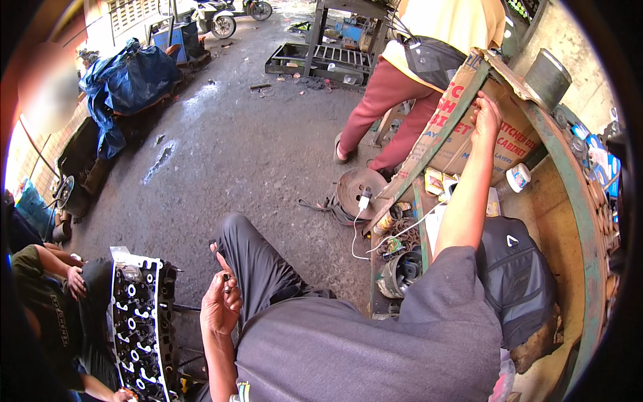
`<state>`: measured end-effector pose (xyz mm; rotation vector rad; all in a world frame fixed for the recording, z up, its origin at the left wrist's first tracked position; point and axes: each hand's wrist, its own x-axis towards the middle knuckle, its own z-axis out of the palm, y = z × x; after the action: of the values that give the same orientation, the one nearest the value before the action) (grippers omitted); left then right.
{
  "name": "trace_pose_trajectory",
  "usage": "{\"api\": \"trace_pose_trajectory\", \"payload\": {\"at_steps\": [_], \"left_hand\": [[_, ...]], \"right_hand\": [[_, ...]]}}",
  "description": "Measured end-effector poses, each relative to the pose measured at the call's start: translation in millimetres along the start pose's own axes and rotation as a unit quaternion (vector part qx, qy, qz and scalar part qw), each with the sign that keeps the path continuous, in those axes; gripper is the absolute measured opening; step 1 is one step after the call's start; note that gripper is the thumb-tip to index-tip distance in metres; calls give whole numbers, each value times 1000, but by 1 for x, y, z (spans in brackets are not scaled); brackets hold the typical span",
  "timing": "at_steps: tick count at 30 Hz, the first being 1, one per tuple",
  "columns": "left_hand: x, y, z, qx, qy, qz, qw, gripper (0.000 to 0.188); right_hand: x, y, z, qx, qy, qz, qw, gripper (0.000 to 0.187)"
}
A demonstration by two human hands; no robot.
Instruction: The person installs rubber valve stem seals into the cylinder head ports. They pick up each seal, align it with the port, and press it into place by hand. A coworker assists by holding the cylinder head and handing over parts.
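Lower left of frame: my left grip [222,305] is clamped on a small dark part [230,285]. Cylinder head [139,328] lies to its left, long axis running up the frame; left grip nearer. Upper right: right grip [487,119] curled by a green bar [437,139]; I cannot tell whether closed. Right of centre, low: tub [386,285], dark contents unclear.

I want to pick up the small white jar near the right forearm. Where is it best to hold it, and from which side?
Probably around the middle of its round body, thumb and fingers on opposite sides, coming from the person's near side. The white jar is short and has no visible handle; cardboard stands behind it, and the right forearm crosses to its left.
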<state>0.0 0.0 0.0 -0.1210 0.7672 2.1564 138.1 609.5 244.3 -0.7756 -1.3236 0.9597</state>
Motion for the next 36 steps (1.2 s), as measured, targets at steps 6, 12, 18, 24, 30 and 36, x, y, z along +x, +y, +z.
{"api": "trace_pose_trajectory", "payload": {"at_steps": [6,12,18,24,30,36], "left_hand": [[1,2,2,25,9,27,999,22],[-6,13,7,46,43,93,994,25],[-31,39,40,87,115,176,974,26],[-57,62,33,67,102,319,940,25],[-109,42,14,5,199,397,896,25],[-117,34,6,103,306,467,823,24]], "right_hand": [[-8,0,-1,48,-3,3,999,30],[-71,-25,-11,340,-260,110,897,42],[-183,-44,53,430,-469,211,742,48],[-395,-52,151,299,-686,382,543,56],[-502,-74,163,265,-787,436,348,54],[-544,-79,166,219,-797,488,280,59]]}}
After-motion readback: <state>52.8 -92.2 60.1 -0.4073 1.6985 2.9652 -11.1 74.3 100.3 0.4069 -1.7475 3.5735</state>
